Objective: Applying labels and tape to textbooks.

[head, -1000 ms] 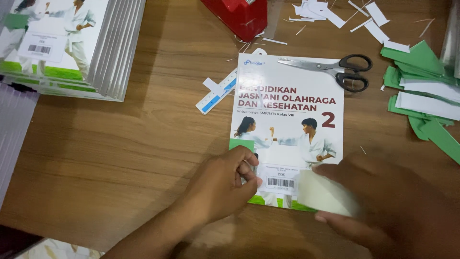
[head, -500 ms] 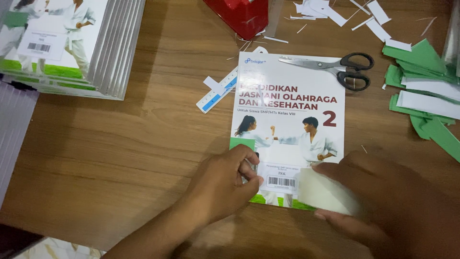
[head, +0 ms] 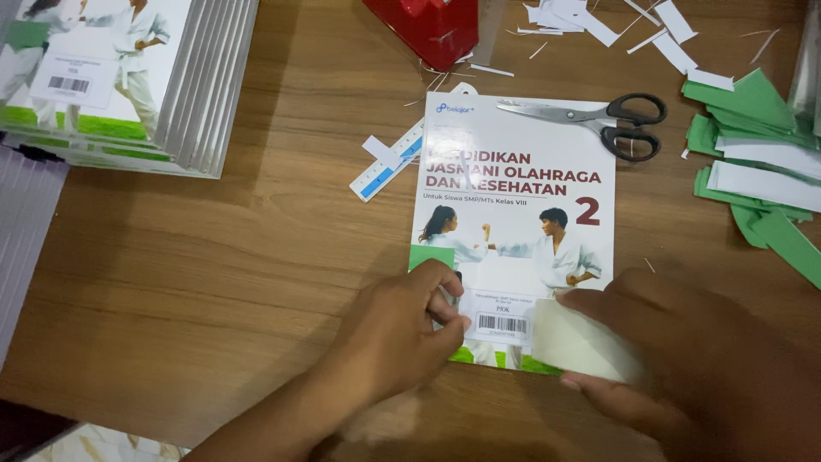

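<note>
The brown wood-grain desk [head: 214, 257] fills the view. At its far left corner lies a stack of thin white-and-green softcover books [head: 128, 77]. A single white softcover book with a photo of two figures in white uniforms [head: 513, 214] lies flat at centre. Cut green and white paper strips [head: 753, 145] are heaped at the right edge. A red plastic tape dispenser [head: 428, 26] stands at the far edge. Black-handled steel scissors [head: 599, 120] rest on the book's top right corner; a white-and-blue ruler [head: 393, 162] lies partly under its left edge. The left hand [head: 393, 334] presses curled fingers on the book's lower left. The right hand [head: 701, 359] grips a wide roll of clear tape [head: 581, 342] over the lower right corner.
</note>
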